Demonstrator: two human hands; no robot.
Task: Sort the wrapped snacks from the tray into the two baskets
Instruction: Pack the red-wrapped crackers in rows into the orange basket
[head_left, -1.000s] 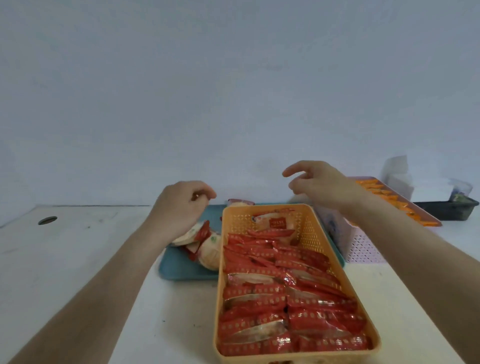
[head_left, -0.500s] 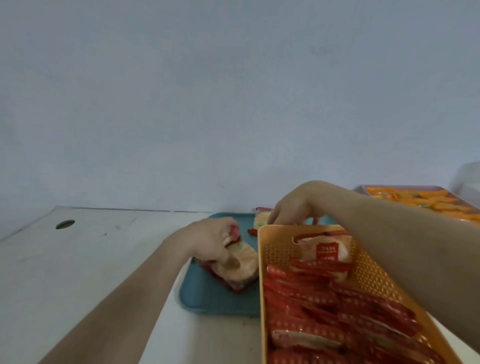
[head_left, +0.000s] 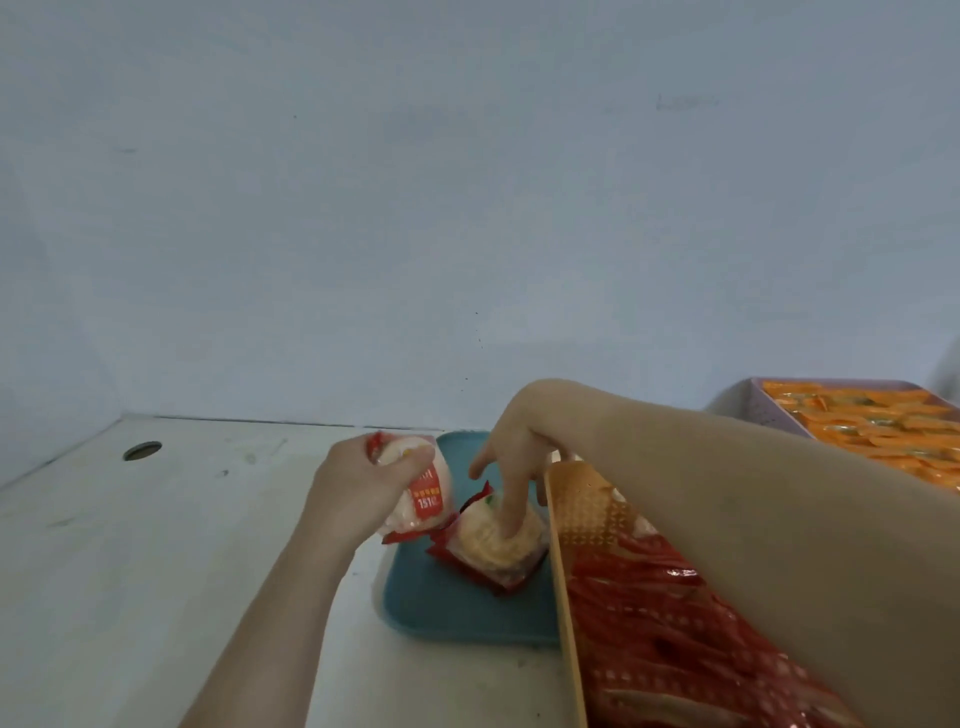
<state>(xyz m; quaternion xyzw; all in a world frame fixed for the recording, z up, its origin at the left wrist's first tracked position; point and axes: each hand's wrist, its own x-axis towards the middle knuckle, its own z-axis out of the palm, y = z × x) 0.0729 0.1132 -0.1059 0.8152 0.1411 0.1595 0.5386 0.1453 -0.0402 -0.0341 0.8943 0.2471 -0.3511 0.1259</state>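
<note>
- Wrapped snacks: red ones fill our nearest yellow basket (head_left: 563, 561), so red-sealed packs belong there.
- On the teal tray (head_left: 457, 608), our right hand (head_left: 514, 457), fingers spread, presses one round snack (head_left: 493, 545); we should pinch its sealed edge before lifting.
- Our left hand (head_left: 363, 488) is clamped on a white-and-red pack (head_left: 423, 499), apparently just above the bench (head_left: 156, 545).
- Farthest, the pink basket (head_left: 769, 400) holds orange packs.

Flat, diffuse light, cool blue cast, source not visible. Shadows soft and faint under the left hand (head_left: 363, 493) and teal tray (head_left: 457, 613). Whole frame soft; right forearm (head_left: 779, 519) near the lens blurriest. Table edge (head_left: 62, 457) bows from wide-angle distortion. No glare.
</note>
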